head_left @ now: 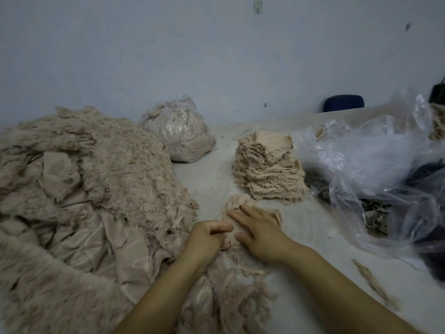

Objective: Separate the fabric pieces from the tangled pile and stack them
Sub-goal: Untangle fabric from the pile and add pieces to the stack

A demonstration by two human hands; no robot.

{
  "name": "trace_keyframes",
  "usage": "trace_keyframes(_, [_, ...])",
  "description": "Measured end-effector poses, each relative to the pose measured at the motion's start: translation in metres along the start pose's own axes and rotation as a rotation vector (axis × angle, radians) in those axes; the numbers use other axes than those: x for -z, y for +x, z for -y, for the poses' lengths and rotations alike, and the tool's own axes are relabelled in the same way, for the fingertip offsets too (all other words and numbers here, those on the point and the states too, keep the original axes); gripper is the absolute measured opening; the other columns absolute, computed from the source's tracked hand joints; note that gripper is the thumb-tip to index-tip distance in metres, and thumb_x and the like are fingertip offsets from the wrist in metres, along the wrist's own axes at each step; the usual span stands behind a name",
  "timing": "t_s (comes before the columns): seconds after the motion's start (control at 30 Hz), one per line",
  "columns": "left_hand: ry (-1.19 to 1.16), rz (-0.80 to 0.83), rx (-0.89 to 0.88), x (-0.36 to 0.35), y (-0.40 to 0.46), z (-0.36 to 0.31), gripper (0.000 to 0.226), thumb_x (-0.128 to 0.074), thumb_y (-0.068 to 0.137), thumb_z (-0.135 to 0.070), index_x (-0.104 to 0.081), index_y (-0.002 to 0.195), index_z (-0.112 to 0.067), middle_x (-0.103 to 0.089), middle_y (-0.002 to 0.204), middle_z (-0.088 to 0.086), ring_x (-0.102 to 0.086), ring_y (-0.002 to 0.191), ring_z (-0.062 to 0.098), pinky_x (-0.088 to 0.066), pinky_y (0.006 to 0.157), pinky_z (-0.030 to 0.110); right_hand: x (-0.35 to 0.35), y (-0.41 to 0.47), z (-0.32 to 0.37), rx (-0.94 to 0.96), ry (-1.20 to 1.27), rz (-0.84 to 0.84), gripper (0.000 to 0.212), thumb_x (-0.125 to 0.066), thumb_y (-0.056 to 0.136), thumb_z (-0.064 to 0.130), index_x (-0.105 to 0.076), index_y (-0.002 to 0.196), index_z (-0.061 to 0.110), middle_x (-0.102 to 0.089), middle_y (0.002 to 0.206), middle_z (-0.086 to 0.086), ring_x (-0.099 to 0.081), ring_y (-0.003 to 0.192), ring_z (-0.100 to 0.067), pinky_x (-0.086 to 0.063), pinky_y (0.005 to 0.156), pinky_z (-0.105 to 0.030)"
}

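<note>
Grey table (212, 179) held a tall stack (267, 167) already built, big pile (91, 189) left; right hand (258, 230) lay flat on one piece (237, 203), left hand (207, 237) pinching its edge, much unsorted.

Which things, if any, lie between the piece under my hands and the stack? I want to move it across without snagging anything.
Nothing visible does. The fabric piece lies flat under the right hand, with the left hand pinching its near edge. Only bare table separates it from the stack. The plastic bag sits off to the right.
</note>
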State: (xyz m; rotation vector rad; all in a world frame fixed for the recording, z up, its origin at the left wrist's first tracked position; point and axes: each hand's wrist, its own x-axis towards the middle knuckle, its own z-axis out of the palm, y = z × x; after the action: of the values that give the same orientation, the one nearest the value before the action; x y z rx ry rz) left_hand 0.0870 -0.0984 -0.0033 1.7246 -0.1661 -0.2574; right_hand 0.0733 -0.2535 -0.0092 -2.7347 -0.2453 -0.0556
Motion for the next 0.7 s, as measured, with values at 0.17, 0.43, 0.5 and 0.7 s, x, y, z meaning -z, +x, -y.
trace_keyframes(0.17, [-0.019,-0.013,-0.006,0.004,-0.005,-0.007,0.023,-0.050,0.091,0.009,-0.067,0.094,-0.007,-0.063,0.113,0.015,-0.064,0.087,0.018,-0.048,0.054,0.010,0.026,0.012,0.012,0.062,0.024,0.079,0.058,-0.048,0.099,0.034,-0.021,0.151,0.034,-0.004,0.162,0.007,0.001,0.148,-0.009,0.004,0.118,-0.038])
trace_keyframes(0.43, [0.472,0.471,-0.251,0.068,-0.046,-0.042,0.024,-0.080,0.072,-0.032,-0.073,0.095,-0.030,-0.072,0.098,-0.009,-0.065,0.092,0.002,-0.048,0.081,0.014,0.011,-0.044,0.048,0.189,0.631,-0.162,0.006,-0.070,0.086,0.029,-0.066,0.084,0.033,-0.066,0.081,0.017,-0.059,0.076,0.004,-0.044,0.071,-0.013])
trace_keyframes(0.5, [0.790,0.672,-0.234,0.084,-0.062,-0.034,0.045,-0.083,0.064,-0.044,-0.069,0.106,-0.034,-0.063,0.114,-0.018,-0.056,0.106,-0.005,-0.040,0.092,0.009,0.001,-0.062,0.046,0.237,0.501,0.107,0.016,-0.079,0.076,0.035,-0.066,0.086,0.032,-0.063,0.082,0.018,-0.057,0.077,0.004,-0.041,0.070,-0.009])
trace_keyframes(0.7, [1.054,0.579,-0.291,0.092,-0.084,-0.007,0.022,-0.068,0.083,-0.042,-0.059,0.070,-0.026,-0.047,0.120,-0.018,-0.045,0.109,-0.002,-0.037,0.090,0.017,0.008,-0.080,0.035,0.042,0.779,-0.099,0.015,-0.066,0.088,0.008,-0.054,0.079,0.010,-0.059,0.071,0.001,-0.058,0.064,-0.006,-0.046,0.065,-0.022])
